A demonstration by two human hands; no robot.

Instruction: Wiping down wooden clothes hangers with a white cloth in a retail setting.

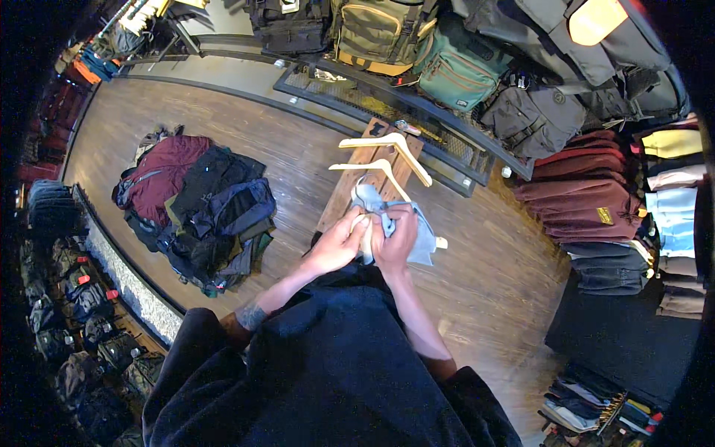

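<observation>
In front of my body, both hands grip a light blue-grey cloth (424, 235), bunched up between them. My left hand (337, 244) is closed on its left side, with thumb and fingers pinched together. My right hand (396, 238) has its fingers curled into the fabric, part of which hangs to the right. A pale piece, like a hanger end (442, 243), pokes out beside the cloth's right edge. Just beyond my hands, a wooden hanger (381, 165) and a farther wooden hanger (387, 139) lie at a narrow wooden bench (341, 200).
A heap of dark and maroon clothes (201, 201) lies on the wood floor at left. Backpacks (460, 71) fill a dark metal shelf (372, 97) ahead. Maroon garments (577, 182) hang at right. More bags (97, 328) stand along the left side.
</observation>
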